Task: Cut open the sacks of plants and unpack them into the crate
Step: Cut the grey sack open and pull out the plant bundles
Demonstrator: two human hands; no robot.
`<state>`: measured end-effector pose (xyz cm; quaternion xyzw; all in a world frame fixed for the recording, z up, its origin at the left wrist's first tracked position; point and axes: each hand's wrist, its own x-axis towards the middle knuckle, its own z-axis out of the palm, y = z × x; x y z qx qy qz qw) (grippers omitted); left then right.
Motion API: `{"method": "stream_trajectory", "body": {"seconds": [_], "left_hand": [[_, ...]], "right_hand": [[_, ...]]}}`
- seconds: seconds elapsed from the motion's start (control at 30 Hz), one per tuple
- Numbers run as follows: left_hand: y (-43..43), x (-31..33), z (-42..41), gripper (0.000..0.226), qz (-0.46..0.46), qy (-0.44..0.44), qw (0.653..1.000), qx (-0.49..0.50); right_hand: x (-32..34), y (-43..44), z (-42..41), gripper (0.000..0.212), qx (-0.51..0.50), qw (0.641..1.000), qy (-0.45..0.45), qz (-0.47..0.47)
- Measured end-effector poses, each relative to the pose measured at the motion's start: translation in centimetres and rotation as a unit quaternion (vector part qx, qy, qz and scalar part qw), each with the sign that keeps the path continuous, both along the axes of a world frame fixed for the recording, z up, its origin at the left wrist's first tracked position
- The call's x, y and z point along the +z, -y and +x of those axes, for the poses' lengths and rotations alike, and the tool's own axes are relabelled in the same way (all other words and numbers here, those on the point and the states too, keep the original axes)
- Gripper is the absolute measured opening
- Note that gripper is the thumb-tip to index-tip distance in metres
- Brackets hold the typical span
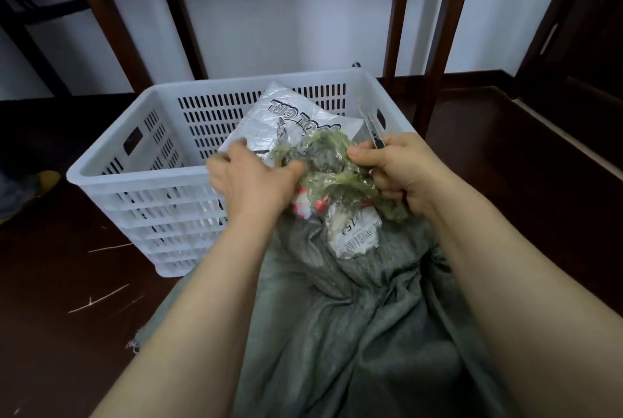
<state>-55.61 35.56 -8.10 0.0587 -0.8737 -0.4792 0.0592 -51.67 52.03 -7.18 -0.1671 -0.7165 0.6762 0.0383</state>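
1. The grey sack (337, 316) is seen slumped on the dark floor (60, 333), on the near side of the crate (111, 164). Its neck is lifted between both hands.
2. The neck is bound in a tape wad (330, 164), greenish, glossy and crumpled. Red-and-white tape is showing just beneath it.
3. The left hand (249, 181) is clamped on the wad's left side. The thumb is pressed onto the tape and the fingers are curled round behind, their tips blurred.
4. The right hand (404, 171) is closed on the wad's right side, with the thumb laid on the tape. A knife (372, 126) is gripped in the same fist, its far end pointed up and away over the crate. Whether the blade is out cannot be told.
5. A label (357, 235) with a barcode is stuck to the sack just below the wad. It is torn and creased.
6. The crate, white and slotted, is set on the floor just beyond the hands. A white printed bag (286, 117) is seen inside it, tilted up above the rim.
7. Pale straw bits (101, 299) are scattered on the floor left of the sack.
8. Dark wooden legs (438, 46) are seen behind the crate, against a pale wall (286, 13).
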Motion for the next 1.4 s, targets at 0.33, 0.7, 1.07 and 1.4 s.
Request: {"method": "stream_trajectory", "body": {"seconds": [0.33, 0.7, 1.07, 1.4], "left_hand": [[-0.6, -1.1, 0.3, 0.043, 0.092, -0.035, 0.991, -0.092], [-0.5, -1.6, 0.1, 0.02, 0.097, -0.035, 0.984, -0.148], [-0.3, 0.4, 0.6, 0.047, 0.319, 0.04, 0.928, -0.189], [0.2, -1.2, 0.4, 0.012, 0.289, 0.06, 0.945, -0.143]], "right_hand": [[2.1, 2.2, 0.1, 0.052, 0.018, 0.94, -0.045, 0.338], [-0.1, 1.4, -0.4, 0.01, 0.029, 0.981, -0.06, 0.182], [-0.1, -0.4, -0.3, 0.013, -0.055, 0.998, -0.034, 0.001], [2.6, 0.3, 0.1, 0.025, -0.054, 0.981, -0.053, 0.177]]}}
